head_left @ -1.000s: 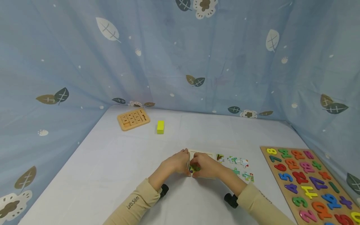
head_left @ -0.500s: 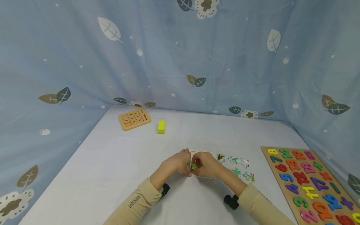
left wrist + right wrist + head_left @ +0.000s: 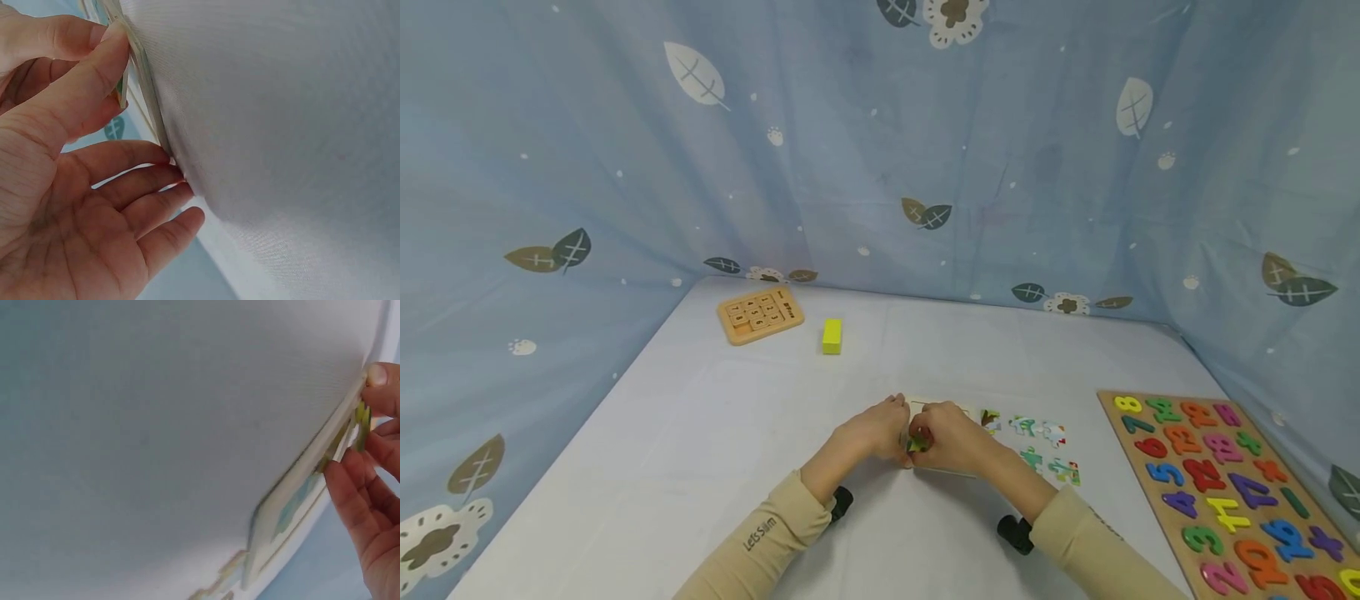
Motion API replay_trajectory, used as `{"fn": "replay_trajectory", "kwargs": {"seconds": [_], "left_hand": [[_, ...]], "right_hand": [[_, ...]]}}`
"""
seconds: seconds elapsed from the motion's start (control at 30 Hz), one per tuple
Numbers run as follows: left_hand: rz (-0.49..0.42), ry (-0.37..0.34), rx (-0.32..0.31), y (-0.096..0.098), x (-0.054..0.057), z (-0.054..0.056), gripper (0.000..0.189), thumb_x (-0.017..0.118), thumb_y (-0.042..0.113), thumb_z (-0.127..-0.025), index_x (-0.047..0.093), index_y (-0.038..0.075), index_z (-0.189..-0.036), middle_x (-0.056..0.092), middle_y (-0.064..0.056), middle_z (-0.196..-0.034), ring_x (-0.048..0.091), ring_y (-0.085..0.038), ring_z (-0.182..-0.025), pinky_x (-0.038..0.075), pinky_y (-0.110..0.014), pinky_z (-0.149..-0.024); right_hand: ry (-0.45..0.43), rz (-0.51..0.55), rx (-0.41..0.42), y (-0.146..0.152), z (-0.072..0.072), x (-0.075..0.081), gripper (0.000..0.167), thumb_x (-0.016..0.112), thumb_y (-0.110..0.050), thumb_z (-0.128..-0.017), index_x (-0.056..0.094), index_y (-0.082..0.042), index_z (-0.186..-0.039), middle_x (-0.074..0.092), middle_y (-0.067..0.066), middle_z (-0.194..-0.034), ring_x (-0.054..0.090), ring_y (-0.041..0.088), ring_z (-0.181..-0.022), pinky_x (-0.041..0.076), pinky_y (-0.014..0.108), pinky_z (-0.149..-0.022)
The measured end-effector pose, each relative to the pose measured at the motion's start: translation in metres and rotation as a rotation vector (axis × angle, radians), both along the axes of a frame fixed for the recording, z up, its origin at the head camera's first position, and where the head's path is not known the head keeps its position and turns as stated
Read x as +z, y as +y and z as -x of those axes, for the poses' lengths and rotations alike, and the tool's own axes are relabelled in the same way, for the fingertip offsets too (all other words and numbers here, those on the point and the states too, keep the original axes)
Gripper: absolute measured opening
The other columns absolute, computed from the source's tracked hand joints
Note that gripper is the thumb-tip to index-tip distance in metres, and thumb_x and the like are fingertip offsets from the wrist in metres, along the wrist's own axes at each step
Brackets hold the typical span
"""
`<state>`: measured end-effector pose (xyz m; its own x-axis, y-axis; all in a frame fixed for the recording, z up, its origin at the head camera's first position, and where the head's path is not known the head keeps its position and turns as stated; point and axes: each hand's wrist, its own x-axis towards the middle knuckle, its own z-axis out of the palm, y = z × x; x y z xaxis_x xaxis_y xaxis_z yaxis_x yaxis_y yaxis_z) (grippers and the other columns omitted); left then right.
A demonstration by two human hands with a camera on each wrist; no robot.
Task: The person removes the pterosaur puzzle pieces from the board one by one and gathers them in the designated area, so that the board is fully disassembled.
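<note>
A shallow wooden jigsaw tray [image 3: 951, 473] lies on the white tabletop, mostly covered by both hands. My left hand [image 3: 877, 429] grips its left side, thumb at the near corner and fingers along the edge [image 3: 152, 100]. Over the tray's left part, my right hand [image 3: 953, 437] pinches a green and yellow jigsaw piece [image 3: 917, 444]. That piece [image 3: 362, 428] stands tilted against the tray in the right wrist view; its exact fit is hidden by the fingers. Several loose jigsaw pieces [image 3: 1032, 457] lie just right of the tray.
A board of coloured numbers [image 3: 1204, 472] occupies the right side. Toward the back left are a wooden sliding number puzzle [image 3: 761, 315] and a yellow block [image 3: 832, 337]. A blue patterned curtain [image 3: 850, 167] hangs behind and around the tabletop.
The right hand's fingers have shifted slightly at the tray's left part, and the green piece in them has changed its tilt. The left hand keeps its place; the loose pieces have not moved.
</note>
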<state>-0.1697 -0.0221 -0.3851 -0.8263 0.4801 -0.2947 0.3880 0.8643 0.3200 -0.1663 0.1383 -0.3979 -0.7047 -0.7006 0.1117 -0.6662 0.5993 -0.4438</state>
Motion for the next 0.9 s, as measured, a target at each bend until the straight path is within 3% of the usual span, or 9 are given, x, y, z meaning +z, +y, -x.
{"fn": "replay_trajectory", "kwargs": {"seconds": [0.23, 0.5, 0.9], "left_hand": [[-0.002, 0.007, -0.014, 0.000, -0.002, 0.001, 0.086, 0.083, 0.029, -0.076, 0.040, -0.008, -0.141, 0.033, -0.025, -0.152, 0.032, -0.034, -0.143, 0.034, -0.041, -0.115], [0.013, -0.018, 0.014, 0.001, -0.002, 0.001, 0.092, 0.082, 0.033, -0.076, 0.034, -0.006, -0.145, 0.029, -0.022, -0.155, 0.028, -0.032, -0.145, 0.031, -0.041, -0.117], [0.028, -0.013, 0.026, 0.002, -0.003, 0.001, 0.091, 0.081, 0.031, -0.077, 0.034, -0.007, -0.145, 0.028, -0.020, -0.156, 0.027, -0.029, -0.146, 0.028, -0.038, -0.119]], "right_hand": [[0.022, 0.027, -0.004, 0.001, -0.001, 0.001, 0.018, 0.082, -0.022, -0.073, 0.076, -0.008, -0.084, 0.058, -0.002, -0.067, 0.041, -0.001, -0.059, 0.039, 0.014, -0.050], [0.039, 0.074, -0.053, 0.013, -0.001, 0.011, 0.017, 0.079, -0.012, -0.072, 0.075, -0.005, -0.087, 0.057, -0.002, -0.070, 0.041, 0.000, -0.059, 0.040, 0.015, -0.051], [0.058, 0.053, -0.129, 0.053, -0.016, 0.016, 0.014, 0.077, -0.010, -0.069, 0.075, -0.007, -0.083, 0.056, -0.003, -0.067, 0.041, 0.000, -0.058, 0.039, 0.015, -0.048]]}}
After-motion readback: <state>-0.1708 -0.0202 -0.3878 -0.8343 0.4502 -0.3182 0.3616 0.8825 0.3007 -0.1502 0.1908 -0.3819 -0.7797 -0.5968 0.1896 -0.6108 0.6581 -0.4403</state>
